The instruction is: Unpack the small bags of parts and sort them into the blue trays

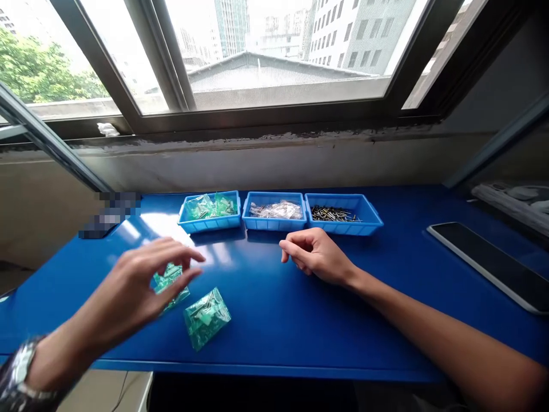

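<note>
A metal link wristwatch on the left wrist lies nearest the camera, while the bare right forearm comes in from the lower right corner. The left hand is over the near part of the blue surface, its fingers curved and its thumb apart from them in an open, claw-like shape, gripping nothing. Just below and partly behind those fingers lies a green-tinted plastic bag of small parts; whether they touch it cannot be told. A second green-tinted bag lies flat on the surface just beside the first, clear of the hand.

The right hand is loosely curled and empty, low over the surface just in front of the trays, well apart from both bags. Three shallow blue plastic trays stand in a row along the far side of the surface. The left tray holds more green-tinted bags, the middle tray holds clear bags of small silvery parts, and the right tray holds a loose heap of metal pins. A dark tablet lies at the right of the surface, and a window runs along the wall behind it.
</note>
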Demonstrator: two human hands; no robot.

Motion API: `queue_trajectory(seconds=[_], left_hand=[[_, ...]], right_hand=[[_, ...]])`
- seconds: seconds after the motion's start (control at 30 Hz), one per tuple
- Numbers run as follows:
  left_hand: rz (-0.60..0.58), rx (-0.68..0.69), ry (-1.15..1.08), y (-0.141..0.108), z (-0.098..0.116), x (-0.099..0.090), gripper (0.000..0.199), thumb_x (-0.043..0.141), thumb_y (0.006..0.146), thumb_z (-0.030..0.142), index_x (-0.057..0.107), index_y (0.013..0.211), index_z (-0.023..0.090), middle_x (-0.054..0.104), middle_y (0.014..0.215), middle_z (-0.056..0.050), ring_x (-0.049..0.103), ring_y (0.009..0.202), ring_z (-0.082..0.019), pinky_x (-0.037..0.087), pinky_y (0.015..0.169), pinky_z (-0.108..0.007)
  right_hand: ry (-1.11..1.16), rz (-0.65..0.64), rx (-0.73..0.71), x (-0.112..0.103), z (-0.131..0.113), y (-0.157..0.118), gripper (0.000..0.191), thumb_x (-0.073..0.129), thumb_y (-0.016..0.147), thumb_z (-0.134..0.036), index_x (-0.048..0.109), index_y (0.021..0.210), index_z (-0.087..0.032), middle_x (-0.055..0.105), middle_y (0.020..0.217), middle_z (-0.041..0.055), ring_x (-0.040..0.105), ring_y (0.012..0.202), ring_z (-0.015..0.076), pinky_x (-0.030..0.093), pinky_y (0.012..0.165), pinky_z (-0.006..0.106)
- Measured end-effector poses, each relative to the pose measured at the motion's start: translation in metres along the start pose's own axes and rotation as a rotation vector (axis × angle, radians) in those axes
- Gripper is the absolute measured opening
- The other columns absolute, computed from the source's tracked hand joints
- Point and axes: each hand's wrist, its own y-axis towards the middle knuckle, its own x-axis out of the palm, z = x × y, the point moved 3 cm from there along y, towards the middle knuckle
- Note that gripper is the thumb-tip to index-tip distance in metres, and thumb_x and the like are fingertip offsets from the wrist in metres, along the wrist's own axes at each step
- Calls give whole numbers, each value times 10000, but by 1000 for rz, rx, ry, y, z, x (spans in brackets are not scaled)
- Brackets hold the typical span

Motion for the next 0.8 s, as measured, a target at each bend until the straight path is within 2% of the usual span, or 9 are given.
queue_trajectory(seconds=[0.1,0.17,0.3,0.4,0.47,0.53,0.63,0.73,0.8], left_hand=[[-137,78,62,-38,11,27,420,719,926,529,730,1306,350,774,1212,-50,732,1101,-326,631,896,-395],[-152,79,102,-56,19,44,531,719,923,540,667,1413,342,729,1333,-75,711,1183,-353,644,925,-430],[-96,35,69,-64,32,62,431,641,1001,438,664,1417,331,712,1377,-78,713,1192,-333,656,920,-427],[-24,37,-42,-48,38,62,351,627,1005,343,713,1341,292,751,1324,-67,714,1200,-328,630,984,-449],[33,-22,-162,-33,38,58,268,618,1010,328,756,1231,263,800,1192,-67,771,1065,-290,643,934,-409],[51,-174,-315,-16,33,56,217,637,1006,369,772,1112,235,823,1040,-66,801,900,-260,663,806,-359],[7,-412,-716,7,29,61,297,705,961,472,729,1045,188,808,933,-72,793,736,-229,674,694,-330],[-32,-501,-1119,29,36,72,358,756,929,497,674,1055,172,790,977,-78,795,874,-238,691,783,-352],[-37,-520,-1304,42,42,80,365,787,915,473,635,1054,173,782,1005,-76,785,951,-237,683,873,-385]], right_hand=[[3,-5,4,1,0,0,415,621,1011,-432,722,722,-151,537,506,-32,496,420,94,420,480,226],[0,-7,3,1,1,0,425,616,1015,-445,724,728,-151,541,514,-31,499,423,94,420,481,226],[-9,-3,-7,1,2,1,439,612,1021,-462,721,733,-148,550,523,-29,500,424,90,419,479,222],[-8,0,-10,0,1,2,438,616,1019,-464,719,735,-148,551,516,-31,497,421,89,421,477,219],[-12,2,-14,0,2,2,433,616,1020,-460,721,740,-147,555,523,-30,502,423,89,422,478,219],[-29,3,-16,-1,2,2,435,611,1023,-455,723,738,-145,556,527,-29,505,426,89,421,484,219],[-68,-20,-4,-1,3,2,435,615,1021,-463,743,761,-139,557,527,-26,508,433,90,421,492,217],[-63,-68,3,0,2,1,421,616,1016,-502,776,868,-142,576,560,-25,519,451,91,423,489,209],[-39,-85,-4,1,0,0,410,623,1009,-524,774,932,-151,604,594,-22,530,460,93,430,483,206]])
